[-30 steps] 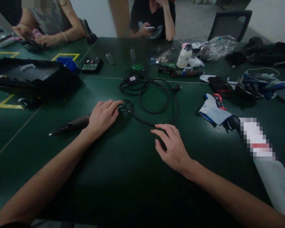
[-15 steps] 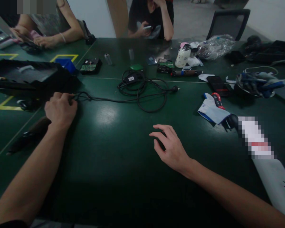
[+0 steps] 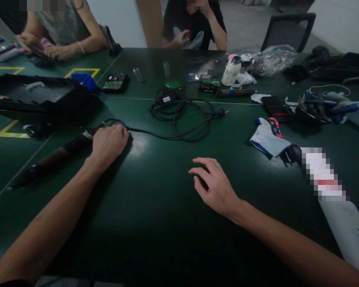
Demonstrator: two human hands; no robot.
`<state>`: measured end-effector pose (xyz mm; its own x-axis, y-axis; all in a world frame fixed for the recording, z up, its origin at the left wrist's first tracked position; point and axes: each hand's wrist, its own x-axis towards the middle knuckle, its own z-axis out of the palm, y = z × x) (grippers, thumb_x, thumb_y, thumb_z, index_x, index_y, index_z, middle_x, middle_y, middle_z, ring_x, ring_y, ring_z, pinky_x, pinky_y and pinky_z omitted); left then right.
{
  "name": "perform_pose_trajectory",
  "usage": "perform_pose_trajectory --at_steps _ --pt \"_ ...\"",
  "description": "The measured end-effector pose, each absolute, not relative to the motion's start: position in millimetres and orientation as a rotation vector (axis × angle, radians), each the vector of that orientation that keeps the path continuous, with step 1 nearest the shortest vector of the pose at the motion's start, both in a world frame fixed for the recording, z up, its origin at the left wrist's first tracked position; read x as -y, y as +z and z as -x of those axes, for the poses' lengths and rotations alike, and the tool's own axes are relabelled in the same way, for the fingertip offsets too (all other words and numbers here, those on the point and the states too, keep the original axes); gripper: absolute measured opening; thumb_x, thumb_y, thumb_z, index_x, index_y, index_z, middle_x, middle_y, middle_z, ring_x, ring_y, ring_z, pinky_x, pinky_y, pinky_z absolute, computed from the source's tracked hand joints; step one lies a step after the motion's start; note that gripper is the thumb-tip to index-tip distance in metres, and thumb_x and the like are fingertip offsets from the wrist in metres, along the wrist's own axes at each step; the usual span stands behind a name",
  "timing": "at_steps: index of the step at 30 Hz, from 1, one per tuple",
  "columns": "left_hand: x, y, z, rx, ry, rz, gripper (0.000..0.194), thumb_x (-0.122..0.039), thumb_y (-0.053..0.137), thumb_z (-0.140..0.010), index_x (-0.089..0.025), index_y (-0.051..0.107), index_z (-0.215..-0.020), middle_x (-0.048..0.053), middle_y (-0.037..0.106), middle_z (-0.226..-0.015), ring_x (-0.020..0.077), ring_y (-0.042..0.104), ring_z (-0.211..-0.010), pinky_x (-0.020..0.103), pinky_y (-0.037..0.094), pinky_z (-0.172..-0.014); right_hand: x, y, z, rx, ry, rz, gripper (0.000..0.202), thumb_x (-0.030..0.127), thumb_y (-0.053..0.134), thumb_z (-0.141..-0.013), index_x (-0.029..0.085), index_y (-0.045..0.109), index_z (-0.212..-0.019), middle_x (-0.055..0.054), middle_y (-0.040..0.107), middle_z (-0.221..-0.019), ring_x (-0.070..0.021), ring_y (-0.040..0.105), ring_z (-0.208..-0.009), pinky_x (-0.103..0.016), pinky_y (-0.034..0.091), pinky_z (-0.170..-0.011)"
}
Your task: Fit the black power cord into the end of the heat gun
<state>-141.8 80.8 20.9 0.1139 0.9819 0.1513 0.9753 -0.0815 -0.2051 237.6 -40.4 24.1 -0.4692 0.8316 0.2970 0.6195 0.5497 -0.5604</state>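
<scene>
My left hand (image 3: 110,144) is closed at the thin black cable (image 3: 149,133), its fingertips hidden underneath. Beside its wrist lies a dark, slim corded electric screwdriver (image 3: 52,160), slanting toward the lower left. The cable runs from near its upper end past my knuckles to a loose coil with a black power adapter (image 3: 167,98) and a plug (image 3: 221,112). My right hand (image 3: 217,185) is open over the bare green table (image 3: 155,207), fingers apart and slightly bent, holding nothing.
A black tray (image 3: 32,105) and blue bin (image 3: 85,81) stand left. Farther back are circuit-board units (image 3: 116,83) and a white bottle (image 3: 231,71). On the right lie a glove (image 3: 265,137), a phone (image 3: 277,107) and a bowl of gloves (image 3: 323,105). Two people sit opposite.
My left hand has moved right along the table, uncovering the screwdriver's upper end. The cable beyond it has gone slack and bends lower. My right hand has stayed still.
</scene>
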Motion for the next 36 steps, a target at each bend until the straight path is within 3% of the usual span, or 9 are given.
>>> perform_pose_trajectory --at_steps 2,4,9,15,18,24,28,36 --pt "-72 18 113 1.919 0.037 2.218 0.043 -0.042 0.028 -0.107 -0.016 0.058 -0.089 0.008 0.065 -0.087 0.0203 0.059 -0.071 0.033 0.041 -0.067 40 24 -237 2.239 0.517 1.165 0.027 0.013 0.055 -0.096 0.023 0.068 -0.118 -0.011 0.058 -0.138 -0.0305 0.053 -0.13 -0.054 0.052 -0.101" --pt "-56 17 82 1.838 0.002 2.378 0.039 -0.041 0.032 -0.107 -0.017 0.057 -0.088 0.009 0.065 -0.085 0.021 0.059 -0.069 0.033 0.041 -0.063 40 24 -236 2.229 0.531 1.157 0.027 0.013 0.054 -0.097 0.023 0.068 -0.117 -0.011 0.058 -0.137 -0.0297 0.054 -0.13 -0.053 0.051 -0.102" --pt "4 19 14 1.251 -0.23 2.842 0.024 -0.029 0.04 -0.105 -0.018 0.057 -0.091 0.006 0.062 -0.085 0.022 0.058 -0.079 0.038 0.046 -0.075 42 22 -238 2.164 0.523 1.047 0.026 0.01 0.053 -0.096 0.022 0.069 -0.113 -0.011 0.063 -0.128 -0.0271 0.058 -0.123 -0.049 0.051 -0.102" --pt "44 14 -20 0.468 -0.388 3.264 0.014 -0.028 0.051 -0.102 -0.019 0.059 -0.096 0.005 0.065 -0.099 0.02 0.058 -0.097 0.036 0.045 -0.094 45 18 -240 2.077 0.458 0.902 0.024 0.007 0.054 -0.091 0.024 0.071 -0.096 -0.006 0.072 -0.102 -0.0234 0.065 -0.096 -0.044 0.054 -0.088" --pt "47 11 -23 0.404 -0.425 3.238 0.013 -0.029 0.053 -0.101 -0.02 0.06 -0.096 0.005 0.065 -0.1 0.0201 0.059 -0.099 0.037 0.044 -0.096 45 17 -240 2.1 0.476 0.903 0.023 0.007 0.054 -0.091 0.023 0.071 -0.094 -0.005 0.072 -0.097 -0.0226 0.064 -0.091 -0.043 0.053 -0.083" --pt "49 11 -17 0.405 -0.579 3.017 0.015 -0.031 0.058 -0.096 -0.019 0.059 -0.087 0.002 0.057 -0.08 0.0183 0.053 -0.076 0.036 0.04 -0.072 43 14 -240 2.148 0.444 0.869 0.021 0.007 0.054 -0.09 0.02 0.07 -0.094 -0.006 0.072 -0.095 -0.0216 0.063 -0.087 -0.04 0.05 -0.079" --pt "37 16 -3 0.454 -0.671 2.871 0.019 -0.03 0.061 -0.092 -0.02 0.055 -0.078 0.0 0.051 -0.072 0.0178 0.049 -0.07 0.037 0.033 -0.064 44 15 -237 2.297 0.416 0.805 0.016 0.01 0.057 -0.09 0.017 0.069 -0.096 -0.006 0.07 -0.089 -0.0205 0.06 -0.081 -0.038 0.046 -0.074" --pt "11 28 28 0.253 -0.429 2.886 0.017 -0.031 0.061 -0.093 -0.019 0.056 -0.082 0.001 0.054 -0.078 0.0163 0.049 -0.068 0.034 0.035 -0.061 42 18 -233 2.564 0.396 0.822 0.018 0.027 0.055 -0.1 0.017 0.07 -0.103 -0.007 0.069 -0.097 -0.0194 0.059 -0.083 -0.036 0.043 -0.073"
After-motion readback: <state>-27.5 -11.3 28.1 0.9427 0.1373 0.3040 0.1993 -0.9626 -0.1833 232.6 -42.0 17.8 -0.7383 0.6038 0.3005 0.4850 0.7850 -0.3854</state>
